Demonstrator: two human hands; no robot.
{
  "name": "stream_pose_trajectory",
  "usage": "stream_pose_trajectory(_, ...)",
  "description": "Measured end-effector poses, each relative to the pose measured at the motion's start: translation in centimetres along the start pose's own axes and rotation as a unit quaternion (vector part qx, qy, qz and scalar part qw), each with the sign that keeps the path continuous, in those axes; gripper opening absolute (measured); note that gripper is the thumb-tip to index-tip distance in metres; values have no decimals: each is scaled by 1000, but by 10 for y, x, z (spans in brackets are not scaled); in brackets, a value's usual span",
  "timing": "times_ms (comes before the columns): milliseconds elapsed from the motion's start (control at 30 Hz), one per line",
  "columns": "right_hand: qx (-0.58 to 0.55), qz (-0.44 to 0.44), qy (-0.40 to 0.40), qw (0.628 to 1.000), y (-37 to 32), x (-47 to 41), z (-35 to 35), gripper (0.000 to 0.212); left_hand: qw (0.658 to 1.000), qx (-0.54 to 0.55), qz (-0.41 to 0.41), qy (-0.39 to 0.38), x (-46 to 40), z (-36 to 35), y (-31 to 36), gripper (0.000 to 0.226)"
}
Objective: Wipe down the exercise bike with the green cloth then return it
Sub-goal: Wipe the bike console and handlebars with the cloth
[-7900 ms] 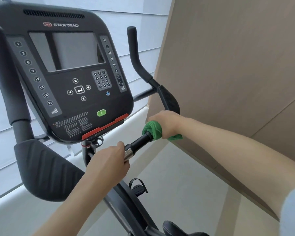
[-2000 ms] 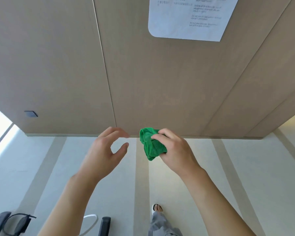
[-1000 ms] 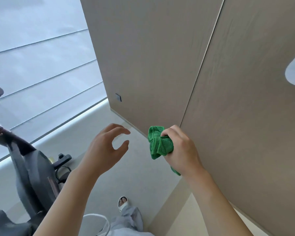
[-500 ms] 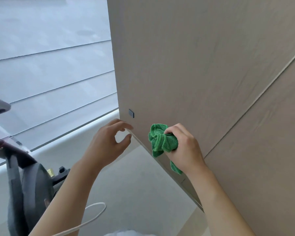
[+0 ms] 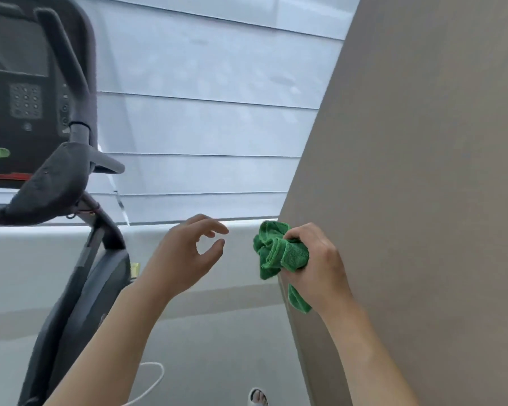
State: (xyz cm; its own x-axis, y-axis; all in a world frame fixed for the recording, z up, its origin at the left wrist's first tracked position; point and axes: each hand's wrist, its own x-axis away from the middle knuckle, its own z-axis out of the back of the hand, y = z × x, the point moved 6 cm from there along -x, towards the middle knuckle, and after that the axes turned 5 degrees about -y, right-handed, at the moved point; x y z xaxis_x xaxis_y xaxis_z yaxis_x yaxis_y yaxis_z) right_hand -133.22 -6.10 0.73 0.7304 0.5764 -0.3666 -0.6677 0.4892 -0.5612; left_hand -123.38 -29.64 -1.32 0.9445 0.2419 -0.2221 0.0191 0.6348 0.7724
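Far off to the left of both hands, the exercise bike (image 5: 71, 259) is standing at the picture's edge, its dark console (image 5: 15, 92) showing a keypad and a small green button, blurred so that no lettering is readable. A padded handlebar rest (image 5: 47, 186) is jutting out below the console, and the bike's grey frame is running down from it toward the floor (image 5: 217, 347). A thin white cord (image 5: 153, 382) is looping over the floor below the left forearm. The left hand (image 5: 185, 256) is hovering in the air between the bike and the cloth, holding nothing, its fingers loosely curved and the thumb spread apart from the forefinger. Behind it, pale window blinds (image 5: 203, 112) are filling the background above a light sill. Just to the right of the left hand, with a clear gap between them, the green cloth (image 5: 279, 256) is bunched up in the right hand (image 5: 317, 265), whose fingers and thumb are curling round it; one corner of the cloth is hanging down below the palm. The right hand is holding the cloth in front of the near edge of a beige wall panel (image 5: 423, 171), which is taking up everything to the right of it. Below the right forearm, a foot in a white sandal (image 5: 258, 398) is showing at the bottom edge.
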Motion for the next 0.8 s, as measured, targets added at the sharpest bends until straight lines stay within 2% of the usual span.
stream_pose_trajectory(167, -21, 78, -43, 996, 17, -88, -11, 39, 994, -27, 50, 93, -28, 14, 0, 16)
stream_pose_trajectory(367, -103, 159, -127, 974, 12, -147, -59, 38, 972, -71, 141, 173, -3, 32, -14, 19)
stream_pose_trajectory(600, -159, 221, -189, 944, -34, -173, -114, 38, 938, -129, 214, 240, 33, 78, -36, 21)
stream_pose_trajectory(800, -187, 236, -184, 936, -95, -202, -142, 38, 925, -141, 205, 288, 46, 128, -57, 20)
